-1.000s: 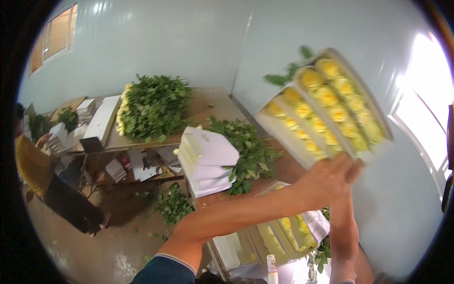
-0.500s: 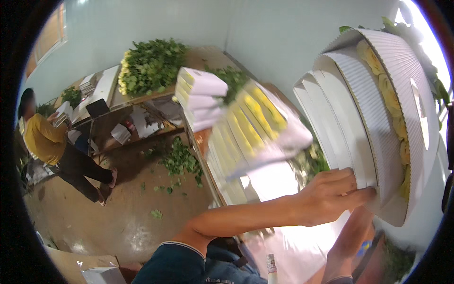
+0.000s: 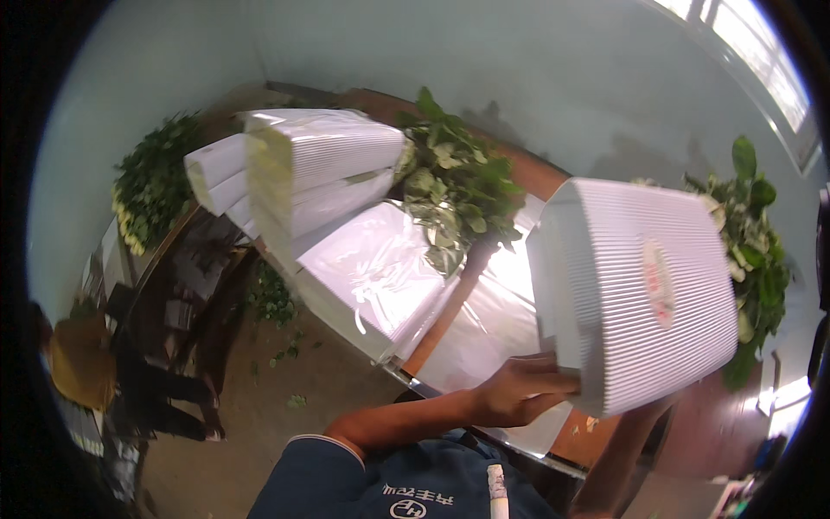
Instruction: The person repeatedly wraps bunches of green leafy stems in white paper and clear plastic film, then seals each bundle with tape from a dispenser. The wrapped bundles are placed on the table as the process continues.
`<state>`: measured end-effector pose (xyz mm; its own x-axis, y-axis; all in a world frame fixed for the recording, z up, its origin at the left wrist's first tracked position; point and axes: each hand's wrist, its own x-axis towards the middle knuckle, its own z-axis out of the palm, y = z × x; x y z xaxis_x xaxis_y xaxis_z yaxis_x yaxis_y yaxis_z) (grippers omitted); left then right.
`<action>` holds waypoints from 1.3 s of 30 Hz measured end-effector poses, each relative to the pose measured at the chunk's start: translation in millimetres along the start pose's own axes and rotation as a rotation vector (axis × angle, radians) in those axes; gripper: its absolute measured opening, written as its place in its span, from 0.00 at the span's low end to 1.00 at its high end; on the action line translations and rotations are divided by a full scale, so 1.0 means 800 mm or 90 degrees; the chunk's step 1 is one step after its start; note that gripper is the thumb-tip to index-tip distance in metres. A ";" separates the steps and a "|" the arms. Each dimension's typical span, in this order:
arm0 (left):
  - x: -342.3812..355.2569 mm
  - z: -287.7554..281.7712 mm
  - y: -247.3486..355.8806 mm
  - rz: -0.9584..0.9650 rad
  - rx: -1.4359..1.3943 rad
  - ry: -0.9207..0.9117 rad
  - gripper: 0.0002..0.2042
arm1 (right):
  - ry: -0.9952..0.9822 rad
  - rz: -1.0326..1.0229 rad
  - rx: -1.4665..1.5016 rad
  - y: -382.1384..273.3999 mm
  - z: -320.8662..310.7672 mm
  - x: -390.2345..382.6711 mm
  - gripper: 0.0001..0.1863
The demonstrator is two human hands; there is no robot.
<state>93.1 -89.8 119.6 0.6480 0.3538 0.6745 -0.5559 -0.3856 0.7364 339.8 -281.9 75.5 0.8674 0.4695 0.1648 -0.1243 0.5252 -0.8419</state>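
My left hand [image 3: 524, 391] is closed on the near left edge of a flower bunch wrapped in white ribbed cardboard [image 3: 661, 294]. The wrap's outer side, with an oval label, faces up toward me. Green leaves and stems [image 3: 748, 259] stick out past its right end. The flower heads inside are out of sight at this angle. From the lower right, my right forearm [image 3: 624, 454] reaches under the wrap, which hides that hand and its fingers. White paper sheets [image 3: 480, 333] lie on the table below the bunch.
Wrapped bunches [image 3: 333, 160] are stacked on the table's left, their leafy stems [image 3: 458, 182] pointing right. A plastic-covered white stack [image 3: 380, 268] lies before them. More greenery [image 3: 160, 177] sits at far left. A person in yellow [image 3: 82, 363] stands left. A cigarette [image 3: 497, 493] juts in below.
The held bunch has tipped over, so its labelled outer side shows and its yellow roses no longer do. It is lower now, over the table. The view has swung right.
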 end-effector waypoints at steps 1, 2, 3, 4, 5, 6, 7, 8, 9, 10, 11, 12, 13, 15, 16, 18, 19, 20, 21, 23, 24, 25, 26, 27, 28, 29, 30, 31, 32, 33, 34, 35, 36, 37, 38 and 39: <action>-0.017 -0.004 -0.013 -0.066 -0.043 -0.028 0.15 | 0.009 -0.003 -0.009 0.011 -0.013 -0.022 0.26; -0.031 -0.009 -0.021 -0.089 -0.063 -0.045 0.14 | 0.012 -0.007 -0.005 0.023 -0.024 -0.044 0.27; -0.045 -0.016 -0.031 -0.109 -0.086 -0.063 0.12 | 0.010 -0.020 0.005 0.035 -0.035 -0.073 0.28; -0.059 -0.022 -0.040 -0.130 -0.108 -0.081 0.11 | 0.014 -0.030 0.022 0.045 -0.042 -0.096 0.28; -0.079 -0.027 -0.052 -0.193 -0.138 -0.088 0.10 | 0.015 -0.036 0.039 0.057 -0.048 -0.118 0.28; -0.102 -0.030 -0.064 -0.258 -0.166 -0.097 0.09 | -0.016 -0.043 0.049 0.056 -0.011 -0.144 0.29; -0.120 -0.032 -0.071 -0.325 -0.194 -0.105 0.08 | 0.019 -0.023 0.048 0.059 0.002 -0.163 0.30; -0.133 -0.035 -0.075 -0.402 -0.279 -0.092 0.08 | 0.053 -0.003 0.045 0.063 0.015 -0.182 0.30; -0.142 -0.039 -0.079 -0.475 -0.360 -0.076 0.08 | 0.148 0.038 0.035 0.072 0.011 -0.201 0.29; -0.148 -0.044 -0.081 -0.549 -0.440 -0.057 0.09 | 0.242 0.080 0.024 0.079 0.008 -0.215 0.28; -0.150 -0.051 -0.083 -0.575 -0.463 -0.048 0.11 | 0.263 0.115 -0.003 0.084 0.014 -0.219 0.27; -0.159 -0.060 -0.093 -0.607 -0.444 -0.076 0.12 | 0.280 0.149 -0.026 0.089 0.020 -0.220 0.26; -0.174 -0.069 -0.112 -0.639 -0.424 -0.102 0.13 | 0.296 0.184 -0.050 0.094 0.028 -0.220 0.25; -0.181 -0.077 -0.125 -0.659 -0.427 -0.089 0.14 | 0.325 0.239 -0.085 0.101 0.052 -0.211 0.23; -0.178 -0.081 -0.132 -0.672 -0.429 -0.061 0.15 | 0.337 0.265 -0.101 0.104 0.062 -0.205 0.23; -0.171 -0.091 -0.148 -0.694 -0.431 0.002 0.17 | 0.341 0.332 -0.107 0.113 0.062 -0.197 0.18; -0.162 -0.095 -0.158 -0.714 -0.432 0.048 0.18 | 0.278 0.335 -0.131 0.124 0.049 -0.191 0.16; -0.149 -0.096 -0.171 -0.731 -0.434 0.097 0.19 | 0.211 0.337 -0.157 0.130 0.037 -0.180 0.14; -0.138 -0.098 -0.181 -0.747 -0.434 0.151 0.20 | 0.238 0.342 -0.218 0.132 0.050 -0.161 0.13; -0.115 -0.095 -0.208 -0.722 -0.470 0.259 0.20 | 0.073 0.285 -0.504 0.118 0.036 -0.113 0.18; -0.105 -0.091 -0.223 -0.707 -0.487 0.311 0.20 | 0.053 0.201 -0.629 0.112 0.044 -0.090 0.20; -0.098 -0.085 -0.243 -0.692 -0.442 0.364 0.19 | -0.012 0.068 -0.700 0.113 0.058 -0.063 0.20; -0.092 -0.078 -0.266 -0.679 -0.396 0.416 0.18 | -0.077 -0.070 -0.762 0.119 0.075 -0.036 0.21; -0.091 -0.075 -0.279 -0.669 -0.351 0.461 0.17 | -0.152 -0.062 -0.763 0.132 0.085 -0.013 0.19; -0.079 -0.071 -0.264 -0.623 -0.198 0.453 0.17 | -0.239 -0.107 -0.819 0.163 0.062 0.008 0.19; -0.055 -0.068 -0.229 -0.573 -0.044 0.445 0.17 | -0.264 -0.102 -0.824 0.186 0.053 0.026 0.19; -0.038 -0.068 -0.202 -0.518 0.110 0.435 0.16 | -0.293 -0.100 -0.827 0.203 0.049 0.045 0.19; -0.042 -0.066 -0.186 -0.468 0.152 0.392 0.17 | -0.286 -0.066 -0.811 0.215 0.043 0.065 0.20; -0.060 -0.062 -0.178 -0.463 0.134 0.329 0.17 | -0.289 -0.028 -0.787 0.229 0.040 0.083 0.20; -0.079 -0.053 -0.174 -0.459 0.109 0.260 0.17 | -0.284 0.011 -0.769 0.238 0.035 0.099 0.21; -0.095 -0.044 -0.174 -0.453 0.080 0.190 0.17 | -0.310 0.013 -0.796 0.244 0.033 0.112 0.22; -0.113 -0.033 -0.186 -0.533 -0.039 0.127 0.17 | -0.337 0.012 -0.821 0.250 0.032 0.125 0.23; -0.135 -0.020 -0.209 -0.608 -0.164 0.061 0.18 | -0.364 0.011 -0.848 0.256 0.029 0.138 0.24; -0.155 -0.007 -0.232 -0.676 -0.292 -0.009 0.19 | -0.382 -0.015 -0.871 0.265 0.021 0.150 0.26; -0.169 0.005 -0.250 -0.754 -0.308 0.014 0.18 | -0.384 0.026 -0.862 0.268 0.021 0.160 0.26; -0.181 0.017 -0.268 -0.831 -0.325 0.036 0.17 | -0.385 0.066 -0.853 0.269 0.024 0.169 0.26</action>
<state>125.8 -69.7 -136.4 0.8225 0.2500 -0.5109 0.2901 0.5882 0.7549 421.1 -92.1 -73.5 0.5116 0.8589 -0.0241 0.6491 -0.4047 -0.6441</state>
